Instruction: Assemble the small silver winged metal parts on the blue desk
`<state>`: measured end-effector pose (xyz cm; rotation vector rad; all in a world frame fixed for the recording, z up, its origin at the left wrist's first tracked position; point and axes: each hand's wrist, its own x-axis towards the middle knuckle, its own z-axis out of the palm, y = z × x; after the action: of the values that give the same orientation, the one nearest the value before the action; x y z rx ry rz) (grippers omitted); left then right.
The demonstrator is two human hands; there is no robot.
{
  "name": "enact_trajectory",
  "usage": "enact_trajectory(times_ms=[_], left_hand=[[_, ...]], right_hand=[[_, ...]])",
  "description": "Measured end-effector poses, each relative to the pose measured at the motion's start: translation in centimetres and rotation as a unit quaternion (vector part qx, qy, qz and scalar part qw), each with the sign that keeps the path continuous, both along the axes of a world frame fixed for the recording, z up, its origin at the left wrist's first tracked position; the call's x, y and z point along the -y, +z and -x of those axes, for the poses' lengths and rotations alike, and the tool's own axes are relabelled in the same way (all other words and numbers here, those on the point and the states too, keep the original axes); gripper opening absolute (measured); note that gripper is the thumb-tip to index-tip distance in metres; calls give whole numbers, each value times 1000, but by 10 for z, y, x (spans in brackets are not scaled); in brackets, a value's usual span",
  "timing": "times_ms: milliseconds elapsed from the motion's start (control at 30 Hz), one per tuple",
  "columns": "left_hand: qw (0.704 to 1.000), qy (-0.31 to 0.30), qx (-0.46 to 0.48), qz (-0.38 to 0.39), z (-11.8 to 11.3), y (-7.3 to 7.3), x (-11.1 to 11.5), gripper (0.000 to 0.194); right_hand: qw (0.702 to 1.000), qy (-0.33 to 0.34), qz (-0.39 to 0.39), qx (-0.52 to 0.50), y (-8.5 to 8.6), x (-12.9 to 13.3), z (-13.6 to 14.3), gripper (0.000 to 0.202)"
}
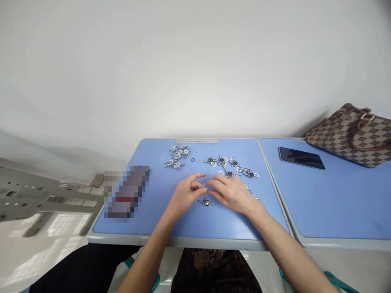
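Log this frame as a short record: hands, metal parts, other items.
Left hand: fingers curled; anything held is too small to identify
Right hand: fingertips close to the left's; hold unclear
Near side: silver metal piece with round centre, on blue tabletop
Far left: group of silver metal pieces
Right side: silver metal pieces with black round centres
Blue second table: black phone; brown checked handbag

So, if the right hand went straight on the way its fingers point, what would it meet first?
Most likely the left hand, which faces the right hand almost tip to tip; depth and anything held between them are unclear.
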<state>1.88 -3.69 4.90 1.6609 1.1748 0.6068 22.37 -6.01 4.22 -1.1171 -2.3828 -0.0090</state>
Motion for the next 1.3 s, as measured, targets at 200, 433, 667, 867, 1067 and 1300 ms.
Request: enact_trajectory(times_ms=[200, 433, 667, 867, 1067, 1300], left_hand=[[997, -56, -4, -54, -1, 1, 1, 36], [993, -84, -8, -87, -2, -6, 2, 38], [989, -52, -32, -137, 14, -12, 4, 33], [972, -105, -87, -191, 24, -26, 18, 33], [959, -136, -127, -216, 17, -32, 24, 20], [957, -149, -133, -209, 16, -30, 24, 7]], right_hand=[[999, -2, -17, 27, 0, 0, 3, 23], [999, -12, -16, 37, -2, 1, 4, 21], [999, -29, 26, -1, 1, 4, -2, 20], [989, -37, 115, -86, -9, 38, -18, 16], [991, -41, 104, -77, -25, 54, -5, 17], [994, -54, 89, -13, -26, 53, 7, 16]])
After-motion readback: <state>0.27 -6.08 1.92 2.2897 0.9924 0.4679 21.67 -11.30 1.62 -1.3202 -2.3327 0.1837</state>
